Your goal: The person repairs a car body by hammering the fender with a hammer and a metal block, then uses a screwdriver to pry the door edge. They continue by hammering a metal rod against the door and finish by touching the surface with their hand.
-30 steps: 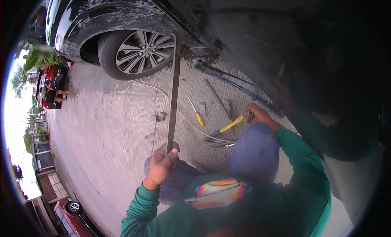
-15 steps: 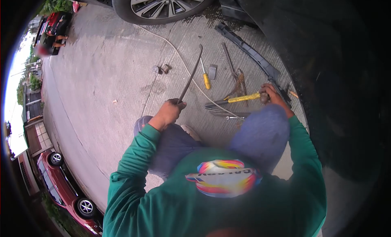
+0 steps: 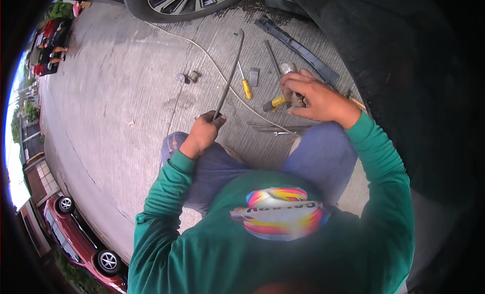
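Observation:
My left hand [image 3: 204, 134] is closed around the lower end of a long dark pry bar [image 3: 230, 76], whose curved tip points away from me. Over the tools at the right, my right hand [image 3: 321, 99] has its fingers curled round the head of a hammer [image 3: 278, 102]; the hammer's yellow handle with a dark end points left, partly hidden. Beyond the pry bar lie a yellow-handled screwdriver [image 3: 246, 89] and a small grey block [image 3: 254, 76]. A dark metal rod [image 3: 272, 56] rests near the right hand. Close to my knees is a wrench [image 3: 283, 133].
A car wheel [image 3: 187, 3] stands at the top, with a dark car body [image 3: 404, 92] along the right. A pale hose [image 3: 207, 54] crosses the concrete [image 3: 111, 117]. A black plastic strip [image 3: 298, 49] and small round parts [image 3: 184, 78] lie there. Further off are a red car [image 3: 83, 238] and a person [image 3: 48, 54].
My right hand has lifted and turned the hammer, moving it forward and left, so its handle looks shorter. The left hand still holds the pry bar. The view has shifted slightly.

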The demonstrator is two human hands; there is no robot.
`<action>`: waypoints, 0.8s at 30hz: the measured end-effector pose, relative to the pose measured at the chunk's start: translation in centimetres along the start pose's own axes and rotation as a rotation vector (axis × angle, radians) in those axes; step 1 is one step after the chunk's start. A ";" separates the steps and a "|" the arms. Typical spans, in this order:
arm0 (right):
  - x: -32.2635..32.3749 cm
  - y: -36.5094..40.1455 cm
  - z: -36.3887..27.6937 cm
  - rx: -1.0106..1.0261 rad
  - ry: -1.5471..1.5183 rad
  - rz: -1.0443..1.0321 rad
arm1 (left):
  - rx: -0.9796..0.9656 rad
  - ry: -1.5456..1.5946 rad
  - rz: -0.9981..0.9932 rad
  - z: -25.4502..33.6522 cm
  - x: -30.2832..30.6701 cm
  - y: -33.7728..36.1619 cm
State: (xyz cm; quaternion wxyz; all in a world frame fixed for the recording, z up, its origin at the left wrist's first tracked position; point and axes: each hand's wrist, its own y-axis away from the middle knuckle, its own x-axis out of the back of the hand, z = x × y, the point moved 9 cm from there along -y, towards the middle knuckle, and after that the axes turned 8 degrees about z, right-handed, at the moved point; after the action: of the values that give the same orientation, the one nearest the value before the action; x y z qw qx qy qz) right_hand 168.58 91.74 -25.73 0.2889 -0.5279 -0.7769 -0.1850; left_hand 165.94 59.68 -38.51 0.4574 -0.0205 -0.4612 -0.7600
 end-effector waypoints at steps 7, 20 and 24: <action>8.6 -2.4 -15.9 0.239 0.033 -0.008 | -0.253 0.150 -0.003 4.2 3.1 7.2; 3.2 -4.6 -5.9 -0.081 -1.331 0.588 | -0.262 0.332 -0.166 12.7 5.0 12.1; 0.0 -3.8 -2.7 -0.414 -1.241 0.474 | -0.235 0.291 -0.147 13.7 4.1 10.7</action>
State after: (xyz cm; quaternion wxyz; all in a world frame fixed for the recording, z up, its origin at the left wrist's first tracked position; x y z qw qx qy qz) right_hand 165.73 88.71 -23.56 -0.2825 -0.7358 -0.6109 0.0748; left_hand 165.86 65.11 -21.49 0.4571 0.0701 -0.2988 -0.8348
